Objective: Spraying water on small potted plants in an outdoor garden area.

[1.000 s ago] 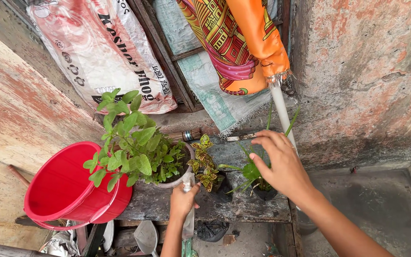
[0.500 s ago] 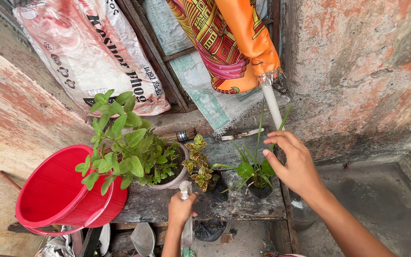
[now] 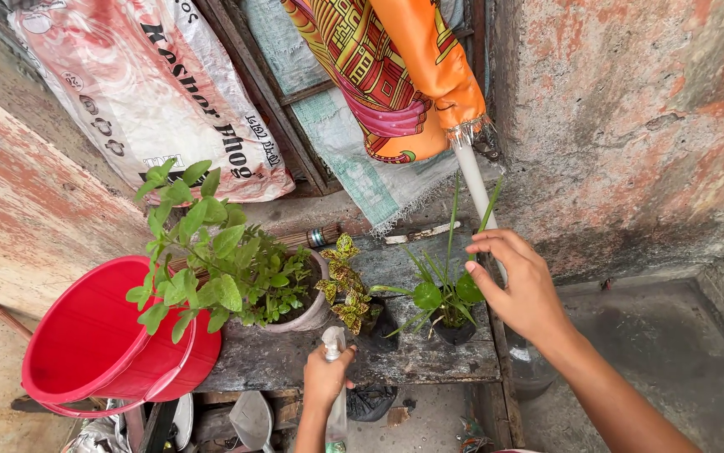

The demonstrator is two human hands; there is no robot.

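My left hand (image 3: pixel 326 375) grips a clear spray bottle (image 3: pixel 333 344) upright at the front edge of a dark wooden bench (image 3: pixel 412 356), its nozzle just below a small yellow-green speckled plant (image 3: pixel 347 289). My right hand (image 3: pixel 519 285) hovers with fingers spread beside a small green plant in a black pot (image 3: pixel 444 300), touching or nearly touching its right leaves. A large leafy green plant in a round pot (image 3: pixel 228 264) stands at the left of the bench.
A red bucket (image 3: pixel 98 335) sits left of the bench. A printed sack (image 3: pixel 152 92), woven cloth and an orange patterned cloth (image 3: pixel 395 67) hang behind. A white pipe (image 3: pixel 472 180) runs down by a rough wall (image 3: pixel 630 126). A metal scoop (image 3: pixel 254 417) lies below.
My right hand drew back to the right off the small green plant, uncovering its leaves. The left hand with the spray bottle stayed by the bench front. The view shifted slightly.
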